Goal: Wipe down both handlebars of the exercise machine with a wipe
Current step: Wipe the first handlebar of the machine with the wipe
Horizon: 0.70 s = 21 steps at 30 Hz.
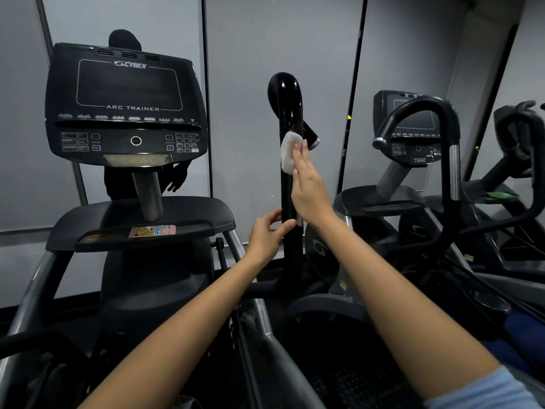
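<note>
Right hand, fingers straight and together, presses wipe flat against upright handlebar. Left hand pinches the bar lower down, thumb and fingers closed on it.

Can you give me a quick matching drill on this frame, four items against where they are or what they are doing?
Column one:
1. right hand
2. left hand
3. wipe
4. sticker

Column two:
A. lies on the black tray under the console
B. white, spread against the upright handlebar
C. presses flat on the wipe
D. grips the handlebar lower down

Pairs: 1-C, 2-D, 3-B, 4-A. The handlebar is glossy black; the tray and the console stand left of it.
</note>
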Available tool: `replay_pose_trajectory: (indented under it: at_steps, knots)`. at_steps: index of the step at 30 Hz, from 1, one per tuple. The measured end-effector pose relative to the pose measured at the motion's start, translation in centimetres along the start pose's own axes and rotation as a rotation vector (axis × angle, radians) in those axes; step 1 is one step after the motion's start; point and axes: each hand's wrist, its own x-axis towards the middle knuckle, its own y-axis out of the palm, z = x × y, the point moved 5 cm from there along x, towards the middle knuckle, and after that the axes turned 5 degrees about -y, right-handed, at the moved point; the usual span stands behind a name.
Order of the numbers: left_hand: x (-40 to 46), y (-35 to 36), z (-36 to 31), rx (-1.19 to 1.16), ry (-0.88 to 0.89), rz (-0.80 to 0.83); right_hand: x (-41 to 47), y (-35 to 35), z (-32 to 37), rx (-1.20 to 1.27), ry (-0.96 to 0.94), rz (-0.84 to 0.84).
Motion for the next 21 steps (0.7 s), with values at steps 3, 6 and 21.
replay_pose_trajectory:
  at_steps: [3,6,21]
  knots:
    - [0.0,0.0,0.1,0.02,-0.008,-0.013,-1.9,0.6,-0.3,0.027,0.015,0.02]
    - [0.0,0.1,0.2,-0.01,-0.004,0.01,0.1,-0.1,0.0,0.004,0.03,0.015]
    - [-0.1,0.0,-0.1,-0.012,0.009,0.027,0.2,0.2,0.9,-0.165,-0.03,-0.082]
